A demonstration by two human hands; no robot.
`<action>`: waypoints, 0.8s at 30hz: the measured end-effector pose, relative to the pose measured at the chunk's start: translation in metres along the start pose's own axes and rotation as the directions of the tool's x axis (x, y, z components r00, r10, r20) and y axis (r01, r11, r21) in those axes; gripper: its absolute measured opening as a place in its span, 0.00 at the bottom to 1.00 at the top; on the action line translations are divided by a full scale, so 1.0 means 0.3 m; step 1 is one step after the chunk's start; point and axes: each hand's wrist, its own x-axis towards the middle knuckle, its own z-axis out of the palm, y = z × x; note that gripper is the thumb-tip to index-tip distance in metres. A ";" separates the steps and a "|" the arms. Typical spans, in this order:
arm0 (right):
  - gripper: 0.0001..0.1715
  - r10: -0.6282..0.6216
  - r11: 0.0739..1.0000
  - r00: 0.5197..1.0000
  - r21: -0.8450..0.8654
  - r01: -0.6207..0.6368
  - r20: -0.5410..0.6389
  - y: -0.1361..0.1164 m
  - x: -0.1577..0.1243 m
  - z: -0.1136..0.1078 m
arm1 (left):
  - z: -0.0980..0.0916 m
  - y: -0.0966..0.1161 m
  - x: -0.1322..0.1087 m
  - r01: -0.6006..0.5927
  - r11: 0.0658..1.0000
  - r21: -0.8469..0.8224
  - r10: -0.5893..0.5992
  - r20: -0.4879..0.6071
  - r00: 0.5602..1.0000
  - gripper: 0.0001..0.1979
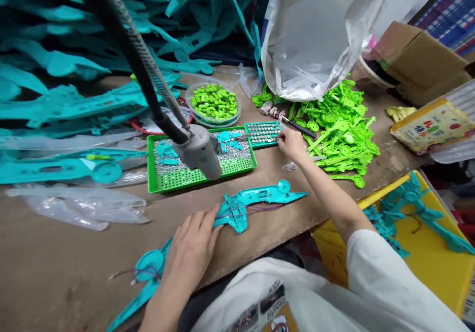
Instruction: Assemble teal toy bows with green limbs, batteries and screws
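Note:
A long turquoise plastic shell [237, 208] with red and blue wires lies across the front of the bench. My left hand [193, 238] is closed over its middle and holds it against the bench; the palm hides part of it. My right hand [291, 143] reaches to the right end of a small turquoise tray [254, 144] holding rows of small round silver pieces. Its fingertips are pinched together, and what they hold, if anything, is hidden. Just past them lies a black-handled tool [300, 126]. A green basket [193, 178] contains tiny metal parts and turquoise pieces.
A grey electric screwdriver [200, 151] hangs over the green basket. Behind stands a bowl of green blocks [215, 102]. Green plastic parts [341, 134] pile up at right below a white bag [308, 35]. Turquoise shells [48, 104] are stacked at left; a yellow bin [341, 253] stands at right.

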 end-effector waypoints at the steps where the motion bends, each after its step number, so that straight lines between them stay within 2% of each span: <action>1: 0.17 -0.010 1.000 1.000 0.002 0.010 -0.002 -0.004 -0.004 0.003 | -0.001 0.001 0.000 0.001 1.000 0.003 -0.001 0.004 1.000 0.22; 7: 0.16 -0.047 0.997 0.999 -0.067 0.048 0.017 -0.024 -0.012 0.011 | -0.004 0.007 0.001 0.008 1.000 -0.001 -0.008 0.008 1.000 0.20; 15: 0.17 0.024 0.964 0.992 -0.267 0.009 0.120 -0.088 0.002 -0.031 | -0.010 0.014 -0.001 0.016 1.000 -0.012 -0.015 0.019 1.000 0.21; 20: 0.20 0.065 0.954 0.980 -0.299 -0.006 0.188 -0.114 0.009 -0.057 | -0.011 0.017 0.000 0.012 1.000 -0.004 -0.012 0.020 1.000 0.21; 24: 0.20 0.089 0.958 0.980 -0.286 -0.036 0.177 -0.091 0.006 -0.067 | -0.010 0.017 -0.001 0.001 1.000 0.011 -0.001 0.009 1.000 0.21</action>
